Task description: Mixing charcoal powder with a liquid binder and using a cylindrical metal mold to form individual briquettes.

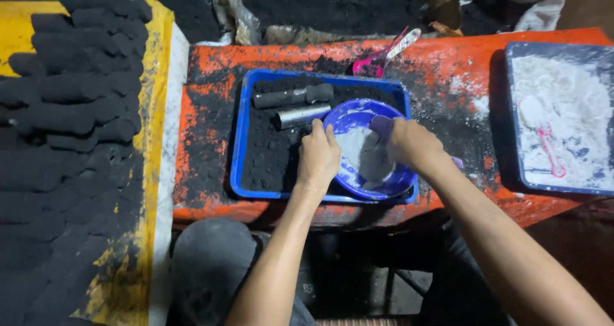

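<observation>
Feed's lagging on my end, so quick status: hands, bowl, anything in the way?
Left hand grips the blue bowl rim. Right hand holds a purple scoop over grey paste. Two metal cylinders lie beside the bowl in the blue tray.

Blue bowl (358,118) w/ grey paste inside; blue tray (246,140) filled w/ black powder; orange table (211,77), paint worn & smeared black; black briquettes (70,77) in rows on yellow board (157,64); pink scoop (377,57); 2nd tray (515,64) dark blue, dusted w/ white powder
</observation>
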